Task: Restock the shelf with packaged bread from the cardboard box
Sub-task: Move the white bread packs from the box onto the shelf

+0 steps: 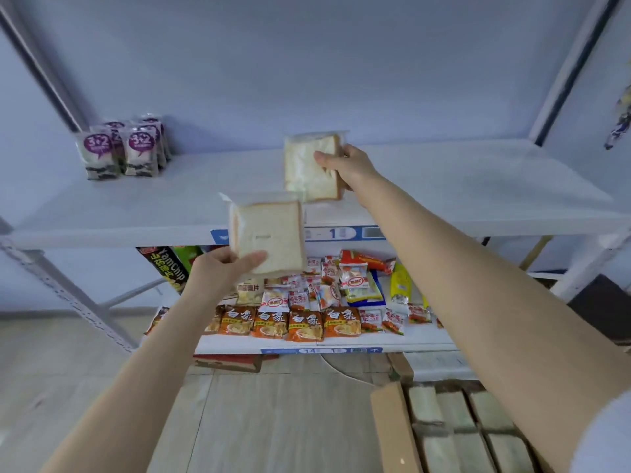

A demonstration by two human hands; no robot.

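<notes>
My right hand (345,165) grips a clear-wrapped pack of sliced white bread (307,172), held upright over the middle of the white upper shelf (444,186). My left hand (218,271) holds a second bread pack (269,237) by its lower edge, in front of the shelf's front lip and lower than the first. The open cardboard box (392,428) stands on the floor at the lower right with several more bread packs (454,414) in rows inside it.
Purple-labelled cracker packs (126,148) stand at the back left of the upper shelf. The lower shelf (341,343) is crowded with noodle packets (304,326), snack bags and a yam chip pack (170,264). Grey shelf uprights frame both sides; wooden floor lies below.
</notes>
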